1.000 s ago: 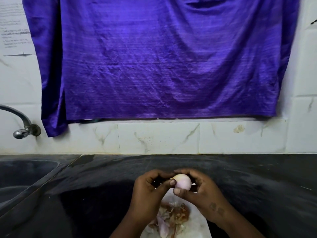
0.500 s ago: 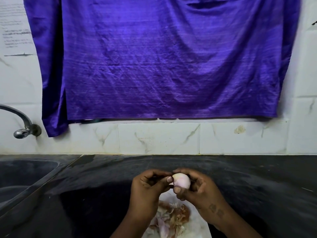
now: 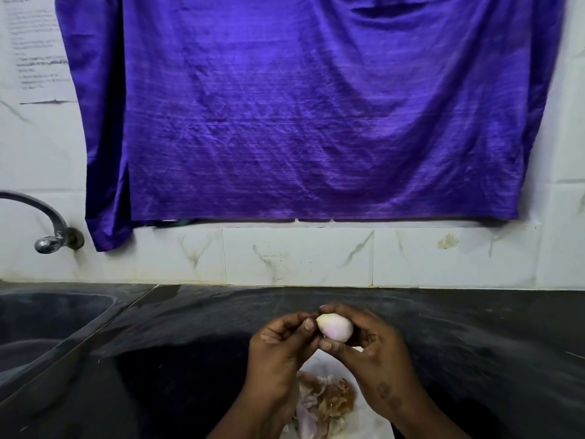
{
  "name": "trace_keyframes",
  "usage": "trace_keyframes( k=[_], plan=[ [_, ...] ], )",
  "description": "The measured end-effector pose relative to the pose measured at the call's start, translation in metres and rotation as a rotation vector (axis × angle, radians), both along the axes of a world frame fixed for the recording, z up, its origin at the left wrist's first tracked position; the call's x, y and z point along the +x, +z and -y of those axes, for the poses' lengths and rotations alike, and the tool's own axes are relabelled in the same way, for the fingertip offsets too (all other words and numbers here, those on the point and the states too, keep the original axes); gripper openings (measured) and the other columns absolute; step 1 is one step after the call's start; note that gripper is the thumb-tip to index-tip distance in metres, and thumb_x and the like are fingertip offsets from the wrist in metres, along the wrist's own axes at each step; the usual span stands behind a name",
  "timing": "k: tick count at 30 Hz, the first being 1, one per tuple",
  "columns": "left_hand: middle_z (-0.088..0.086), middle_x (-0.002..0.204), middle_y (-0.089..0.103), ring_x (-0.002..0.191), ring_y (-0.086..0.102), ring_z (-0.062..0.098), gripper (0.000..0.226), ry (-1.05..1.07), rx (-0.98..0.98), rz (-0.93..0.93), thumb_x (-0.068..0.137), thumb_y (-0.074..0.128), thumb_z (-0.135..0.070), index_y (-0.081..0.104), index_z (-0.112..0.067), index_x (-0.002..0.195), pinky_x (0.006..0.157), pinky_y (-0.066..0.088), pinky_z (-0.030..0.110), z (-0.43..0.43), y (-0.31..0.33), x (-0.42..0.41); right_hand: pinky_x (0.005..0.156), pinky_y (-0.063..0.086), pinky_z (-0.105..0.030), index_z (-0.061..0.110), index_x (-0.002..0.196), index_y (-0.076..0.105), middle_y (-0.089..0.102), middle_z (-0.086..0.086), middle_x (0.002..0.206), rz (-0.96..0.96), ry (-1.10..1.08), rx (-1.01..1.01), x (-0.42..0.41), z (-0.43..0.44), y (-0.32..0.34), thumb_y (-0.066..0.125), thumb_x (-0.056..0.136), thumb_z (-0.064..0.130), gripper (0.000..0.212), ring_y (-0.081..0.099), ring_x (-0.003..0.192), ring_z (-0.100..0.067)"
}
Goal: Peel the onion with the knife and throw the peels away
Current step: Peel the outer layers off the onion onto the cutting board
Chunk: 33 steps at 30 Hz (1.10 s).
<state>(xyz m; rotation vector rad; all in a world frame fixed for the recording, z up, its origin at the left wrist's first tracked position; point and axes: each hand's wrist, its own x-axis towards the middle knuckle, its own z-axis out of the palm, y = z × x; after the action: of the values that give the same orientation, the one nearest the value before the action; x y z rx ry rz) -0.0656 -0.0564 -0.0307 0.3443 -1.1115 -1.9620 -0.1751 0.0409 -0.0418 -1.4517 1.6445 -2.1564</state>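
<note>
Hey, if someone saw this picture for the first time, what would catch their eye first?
A big purple cloth hanging on the tiled wall fills the upper frame. Below, over the dark counter, the right hand holds a pale onion while the left hand pinches its tip, above a heap of peels.

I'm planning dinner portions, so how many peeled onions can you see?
1. The small pale peeled onion is held between the left hand and right hand, above a white sheet with loose brown peels. Others could be hidden under the hands.
</note>
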Motion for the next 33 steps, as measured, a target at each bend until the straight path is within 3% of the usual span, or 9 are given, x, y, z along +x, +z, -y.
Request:
trace_keyframes(
  k=[7,15,20,23,25,28,31,33],
  plan=[
    [0.015,0.073,0.077,0.067,0.078,0.021,0.009,-0.084,0.057,-0.025,0.071,0.070,0.000,0.079,-0.003,0.068,0.061,0.065,0.026,-0.005,0.008,0.004,0.084,0.062,-0.040,0.033,0.103,0.079,0.077,0.007,0.112,-0.092,-0.028,0.012,0.003,-0.004,0.006,0.089,0.069,0.007,0.044,0.073,0.106,-0.015],
    [0.020,0.085,0.076,0.076,0.077,0.025,0.023,-0.159,0.129,0.010,0.073,0.071,-0.004,0.073,0.008,0.092,0.069,0.065,0.028,0.002,0.006,0.003,0.088,0.059,-0.032,0.038,0.106,0.077,0.076,0.014,0.114,-0.276,-0.082,0.018,0.002,-0.007,0.008,0.088,0.073,0.009,0.045,0.071,0.111,-0.012],
    [0.024,0.088,0.075,0.077,0.075,0.026,0.016,-0.211,0.129,0.024,0.070,0.074,-0.002,0.075,0.005,0.085,0.072,0.065,0.028,0.004,0.002,0.004,0.091,0.055,-0.027,0.038,0.106,0.076,0.074,0.014,0.117,-0.397,-0.144,0.030,-0.004,-0.012,0.007,0.086,0.076,0.017,0.038,0.068,0.114,-0.011],
    [0.023,0.091,0.075,0.082,0.075,0.026,0.009,-0.197,0.046,0.050,0.074,0.076,-0.002,0.075,0.001,0.083,0.073,0.067,0.030,0.010,-0.001,0.005,0.091,0.055,-0.031,0.041,0.105,0.076,0.071,0.014,0.119,-0.330,-0.130,0.040,-0.007,-0.008,0.001,0.087,0.074,0.016,0.041,0.066,0.116,-0.011],
    [0.023,0.095,0.075,0.086,0.076,0.027,0.012,-0.184,-0.012,0.076,0.083,0.075,-0.004,0.074,0.002,0.094,0.075,0.067,0.033,0.012,-0.004,0.004,0.090,0.058,-0.036,0.043,0.106,0.077,0.068,0.014,0.121,-0.237,-0.113,0.059,-0.012,-0.008,-0.003,0.086,0.073,0.014,0.044,0.065,0.117,-0.011],
    [0.022,0.100,0.076,0.091,0.073,0.030,0.023,-0.199,-0.042,0.078,0.094,0.070,-0.009,0.071,0.002,0.114,0.080,0.066,0.035,0.010,-0.007,0.001,0.091,0.059,-0.030,0.043,0.105,0.077,0.063,0.020,0.124,-0.160,-0.097,0.056,-0.020,-0.009,-0.007,0.085,0.073,0.012,0.045,0.064,0.119,-0.010],
    [0.022,0.104,0.075,0.092,0.074,0.027,0.031,-0.221,-0.057,0.069,0.087,0.074,-0.007,0.070,0.000,0.117,0.080,0.065,0.034,0.010,-0.005,0.002,0.092,0.057,-0.030,0.043,0.102,0.079,0.064,0.019,0.121,-0.168,-0.075,0.068,-0.019,-0.007,-0.007,0.085,0.073,0.012,0.043,0.065,0.117,-0.009],
    [0.019,0.103,0.073,0.091,0.076,0.024,0.043,-0.228,-0.074,0.063,0.077,0.079,-0.008,0.070,-0.001,0.118,0.078,0.065,0.033,0.011,-0.006,0.002,0.092,0.055,-0.022,0.045,0.099,0.079,0.066,0.019,0.119,-0.195,-0.074,0.077,-0.015,-0.005,-0.008,0.084,0.073,0.013,0.042,0.064,0.116,-0.006]
  ],
)
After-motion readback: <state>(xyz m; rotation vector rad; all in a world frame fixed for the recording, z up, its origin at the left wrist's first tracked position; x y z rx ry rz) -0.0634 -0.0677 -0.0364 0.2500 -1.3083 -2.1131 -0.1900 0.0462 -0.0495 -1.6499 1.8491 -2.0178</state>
